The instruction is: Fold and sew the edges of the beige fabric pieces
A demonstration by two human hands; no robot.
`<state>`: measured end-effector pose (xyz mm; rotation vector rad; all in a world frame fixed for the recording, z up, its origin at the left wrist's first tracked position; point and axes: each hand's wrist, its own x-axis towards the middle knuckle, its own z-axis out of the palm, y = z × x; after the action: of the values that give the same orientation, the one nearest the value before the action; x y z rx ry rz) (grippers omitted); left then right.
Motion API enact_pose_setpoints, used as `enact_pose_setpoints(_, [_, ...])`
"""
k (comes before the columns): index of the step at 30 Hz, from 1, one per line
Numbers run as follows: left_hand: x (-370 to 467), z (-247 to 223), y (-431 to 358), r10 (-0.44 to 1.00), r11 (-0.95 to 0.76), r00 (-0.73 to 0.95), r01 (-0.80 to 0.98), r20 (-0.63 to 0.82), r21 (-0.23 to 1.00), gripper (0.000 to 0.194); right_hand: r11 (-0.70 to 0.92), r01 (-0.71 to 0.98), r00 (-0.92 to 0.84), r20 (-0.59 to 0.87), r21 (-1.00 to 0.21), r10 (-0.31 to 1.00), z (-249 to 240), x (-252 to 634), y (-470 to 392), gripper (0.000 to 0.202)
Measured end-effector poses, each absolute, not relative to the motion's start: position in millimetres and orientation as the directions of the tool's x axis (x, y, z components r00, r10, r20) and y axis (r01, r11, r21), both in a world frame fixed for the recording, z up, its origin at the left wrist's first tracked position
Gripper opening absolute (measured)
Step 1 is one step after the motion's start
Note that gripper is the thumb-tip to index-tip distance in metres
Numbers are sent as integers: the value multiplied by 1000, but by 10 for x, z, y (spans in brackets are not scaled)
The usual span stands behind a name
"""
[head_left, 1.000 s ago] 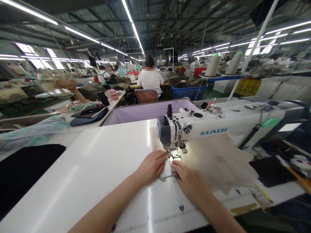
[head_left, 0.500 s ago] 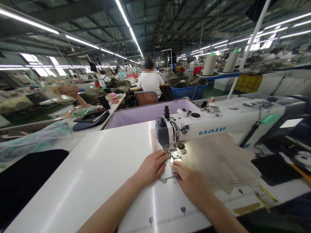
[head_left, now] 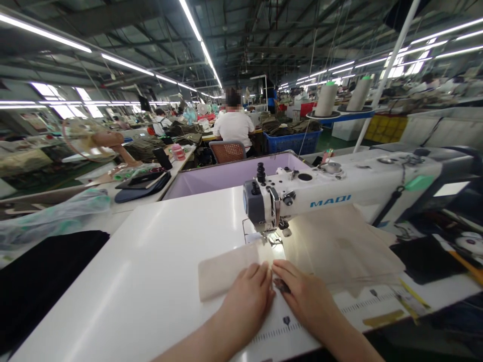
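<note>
A folded beige fabric piece (head_left: 222, 274) lies on the white table in front of the sewing machine's presser foot (head_left: 274, 238). My left hand (head_left: 251, 291) grips its right end, fingers close together on the cloth. Close beside it, my right hand (head_left: 304, 286) has its fingertips at the fabric's right edge. Tucked under the curled right fingers is a small dark metal tool (head_left: 281, 285), mostly hidden; its kind cannot be made out. The white sewing machine (head_left: 328, 193) has its lamp lit over the needle area.
Larger beige fabric panels (head_left: 339, 251) lie right of the needle, under the machine arm. Black cloth (head_left: 49, 281) is at the left, and a black piece (head_left: 428, 261) at the right. A lilac bin (head_left: 222, 178) stands behind the table. A co-worker (head_left: 234, 125) sits beyond it.
The beige fabric piece has come from behind the presser foot toward me and now lies in front of it. My left hand has moved nearer with it; my right hand has shifted slightly.
</note>
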<state>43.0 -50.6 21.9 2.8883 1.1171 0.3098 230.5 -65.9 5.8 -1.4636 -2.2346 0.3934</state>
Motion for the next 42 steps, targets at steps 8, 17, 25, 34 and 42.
enact_pose_setpoints(8, [364,280,-429,620,-783,768,620,162,58,37,451,845,-413,183,-287,892,17,2315,-671,50])
enact_pose_setpoints(17, [380,390,-263,636,-771,769,632,62,74,27,400,857,-386,108,-325,916,211,2276,-492,31])
enact_pose_setpoints(25, [371,437,90,645,-764,762,642,61,56,18,362,886,-351,92,-288,932,358,2219,-244,25])
enact_pose_setpoints(34, [330,419,341,645,-763,753,643,132,66,21,329,875,-327,67,-356,943,346,2229,-328,27])
enact_pose_setpoints(42, [263,354,324,663,-746,728,661,171,80,28,350,858,-320,142,-376,937,146,2224,-522,33])
